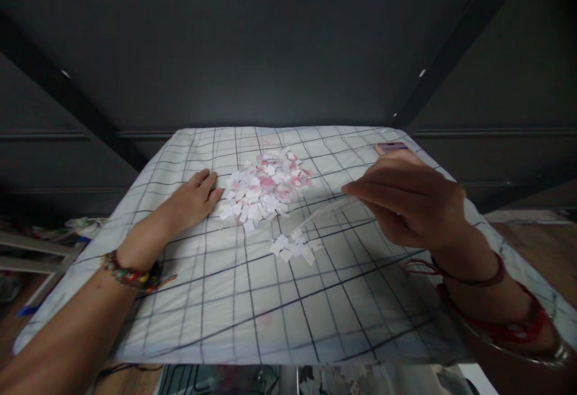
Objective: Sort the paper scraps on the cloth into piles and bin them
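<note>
My left hand lies flat on the checked tablecloth, fingers stretched out, just left of a heap of small white and pink paper pieces. Raised above the right side of the cloth, my right hand has its fingers pinched on a thin, pale, see-through strip. The strip slants down to the left, its far end by a smaller cluster of white paper pieces. Whether that end touches the paper, I cannot tell. What kind of thing the strip is does not show clearly.
The white tablecloth with dark grid lines covers the table. A phone-like pink object lies behind my right hand. A dark panelled wall stands at the table's back edge. A pale frame is at the left.
</note>
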Demonstrator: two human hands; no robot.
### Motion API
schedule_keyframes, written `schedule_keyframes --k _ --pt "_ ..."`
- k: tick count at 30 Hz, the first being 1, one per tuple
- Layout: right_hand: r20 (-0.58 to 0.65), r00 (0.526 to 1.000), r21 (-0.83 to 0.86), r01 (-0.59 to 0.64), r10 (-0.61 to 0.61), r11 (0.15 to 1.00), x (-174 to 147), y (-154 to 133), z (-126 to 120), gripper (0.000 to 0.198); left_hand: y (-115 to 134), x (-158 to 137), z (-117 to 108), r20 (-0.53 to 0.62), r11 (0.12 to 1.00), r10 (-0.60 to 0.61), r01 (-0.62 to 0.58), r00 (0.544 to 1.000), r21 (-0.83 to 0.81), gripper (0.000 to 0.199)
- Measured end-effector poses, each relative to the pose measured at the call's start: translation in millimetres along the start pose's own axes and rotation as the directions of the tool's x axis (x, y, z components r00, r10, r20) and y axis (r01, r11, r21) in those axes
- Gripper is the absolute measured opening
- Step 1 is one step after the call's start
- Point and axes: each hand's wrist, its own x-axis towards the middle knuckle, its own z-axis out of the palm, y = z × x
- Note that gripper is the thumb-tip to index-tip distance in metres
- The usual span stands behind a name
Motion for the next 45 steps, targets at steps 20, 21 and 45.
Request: schedule_keyframes --k 20,21,45 --pt "-0.033 0.999 0.031 0.000 0.001 1.000 -1.1 -0.5 0.6 0.024 4.4 -0.3 -9.2 0.093 0.999 -0.023 0.020 0.995 0.038 0.062" --pt "-0.030 1.000 0.050 -0.001 0.002 0.999 -0.6 -0.1 -0.6 0.024 4.2 -0.3 -9.2 0.093 0.999 -0.024 0.020 0.995 0.038 0.062" --pt "-0.021 1.000 0.002 -0.022 0.022 1.000 0.8 0.4 -1.8 0.028 0.8 -2.6 -5.4 0.031 0.999 -0.033 0.034 0.999 -0.019 0.060"
